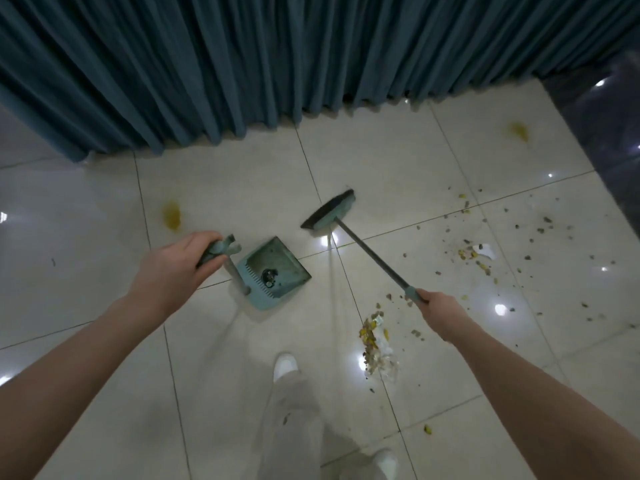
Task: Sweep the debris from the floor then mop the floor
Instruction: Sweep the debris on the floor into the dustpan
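My left hand [180, 265] grips the teal handle top of a long-handled dustpan [277, 268], which sits on the pale tiled floor [242, 188] with a small dark clump inside it. My right hand [441, 311] holds the grip of a teal broom; its dark-bristled head [329, 211] is just beyond the dustpan, to its right. A pile of yellow, brown and white debris [375, 344] lies near my feet. Loose crumbs [485, 254] are scattered across the tiles to the right.
A teal curtain [242, 64] hangs to the floor along the far side. Yellow stains mark the floor at the left [172, 216] and far right [518, 130]. A dark glossy surface [602, 140] borders the right. My white shoes [285, 365] and pale trousers are below.
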A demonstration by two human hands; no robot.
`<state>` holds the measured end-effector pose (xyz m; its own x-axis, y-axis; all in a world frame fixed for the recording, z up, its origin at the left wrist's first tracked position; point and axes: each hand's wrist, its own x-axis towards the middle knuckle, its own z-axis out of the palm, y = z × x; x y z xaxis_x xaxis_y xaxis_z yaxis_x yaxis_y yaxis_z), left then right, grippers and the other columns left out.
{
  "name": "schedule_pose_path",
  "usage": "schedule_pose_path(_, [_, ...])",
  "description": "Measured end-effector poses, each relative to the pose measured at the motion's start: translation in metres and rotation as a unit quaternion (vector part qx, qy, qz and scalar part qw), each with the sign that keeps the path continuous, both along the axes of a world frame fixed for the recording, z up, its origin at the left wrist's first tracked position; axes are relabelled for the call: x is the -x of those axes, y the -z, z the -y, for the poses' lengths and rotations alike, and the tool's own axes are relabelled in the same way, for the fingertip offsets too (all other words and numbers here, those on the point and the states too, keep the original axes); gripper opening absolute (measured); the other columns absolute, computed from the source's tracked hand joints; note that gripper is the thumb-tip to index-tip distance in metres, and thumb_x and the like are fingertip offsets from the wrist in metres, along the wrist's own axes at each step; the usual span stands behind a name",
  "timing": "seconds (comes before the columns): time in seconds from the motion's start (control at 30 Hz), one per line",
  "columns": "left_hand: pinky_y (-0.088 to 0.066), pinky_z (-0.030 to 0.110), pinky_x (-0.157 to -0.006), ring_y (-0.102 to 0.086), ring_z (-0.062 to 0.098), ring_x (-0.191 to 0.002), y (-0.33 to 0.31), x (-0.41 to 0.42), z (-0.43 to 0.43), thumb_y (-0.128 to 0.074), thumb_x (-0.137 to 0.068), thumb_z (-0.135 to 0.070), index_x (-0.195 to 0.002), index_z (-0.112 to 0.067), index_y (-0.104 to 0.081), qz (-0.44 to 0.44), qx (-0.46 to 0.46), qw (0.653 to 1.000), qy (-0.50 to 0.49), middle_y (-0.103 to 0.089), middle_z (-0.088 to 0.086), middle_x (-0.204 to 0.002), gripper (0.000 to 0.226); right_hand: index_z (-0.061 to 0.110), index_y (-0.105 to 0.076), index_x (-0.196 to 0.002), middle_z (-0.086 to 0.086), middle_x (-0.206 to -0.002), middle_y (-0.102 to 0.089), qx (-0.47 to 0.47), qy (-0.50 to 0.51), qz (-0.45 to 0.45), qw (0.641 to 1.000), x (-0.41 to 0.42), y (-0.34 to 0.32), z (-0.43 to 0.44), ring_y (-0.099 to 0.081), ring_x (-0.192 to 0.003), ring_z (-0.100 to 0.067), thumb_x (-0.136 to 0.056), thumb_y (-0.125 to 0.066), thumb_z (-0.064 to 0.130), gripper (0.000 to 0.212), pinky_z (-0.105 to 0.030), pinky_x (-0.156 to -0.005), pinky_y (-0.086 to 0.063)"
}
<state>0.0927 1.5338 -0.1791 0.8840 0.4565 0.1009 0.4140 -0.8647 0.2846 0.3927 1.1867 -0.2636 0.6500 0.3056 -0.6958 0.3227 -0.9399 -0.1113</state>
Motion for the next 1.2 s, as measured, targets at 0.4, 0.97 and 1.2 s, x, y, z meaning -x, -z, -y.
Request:
schedule_pose_path(0.4, [-0.052, 0.039, -0.051, -0.064, 0.031, -0.065, 0.000, -0.069, 0.023, -0.058, -0.089, -0.042, -0.108, -0.016, -0.056, 0.015, 0.032, 0.996, 0.085, -0.068, 0.006, -0.095, 0.032, 0.037, -0.053, -0.130, 0.001, -0.075, -0.062, 0.118, 0.102, 0.004, 0.988, 0.056, -0.067, 0.217, -0.061, -0.065, -0.014, -0.092, -0.019, 0.069, 0.060, -0.025, -0.052, -0.046])
schedule_pose_path(0.97, [-0.037, 0.025, -0.053, -0.065, 0.028, -0.066, -0.047, -0.255, 0.031, -0.075, -0.079, -0.023, -0.107, -0.010, -0.064, -0.013, -0.001, 0.987, 0.157, -0.070, 0.005, -0.090, 0.032, 0.027, -0.062, -0.121, -0.001, -0.076, -0.064, -0.059, 0.180, 0.063, 0.980, -0.104, -0.076, 0.122, -0.063, -0.067, -0.021, -0.099, -0.035, 0.055, 0.045, -0.035, -0.062, -0.054])
schedule_pose_path(1.2, [-0.037, 0.022, -0.046, -0.059, 0.023, -0.053, -0.044, -0.364, 0.025, -0.070, -0.082, -0.024, -0.110, -0.009, -0.062, -0.028, -0.028, 0.978, 0.203, -0.068, 0.007, -0.083, 0.033, 0.021, -0.055, -0.127, -0.003, -0.076, -0.055, -0.042, 0.160, 0.059, 0.984, -0.272, -0.017, 0.032, -0.053, -0.063, -0.021, -0.103, -0.033, 0.024, 0.032, -0.029, -0.051, -0.040])
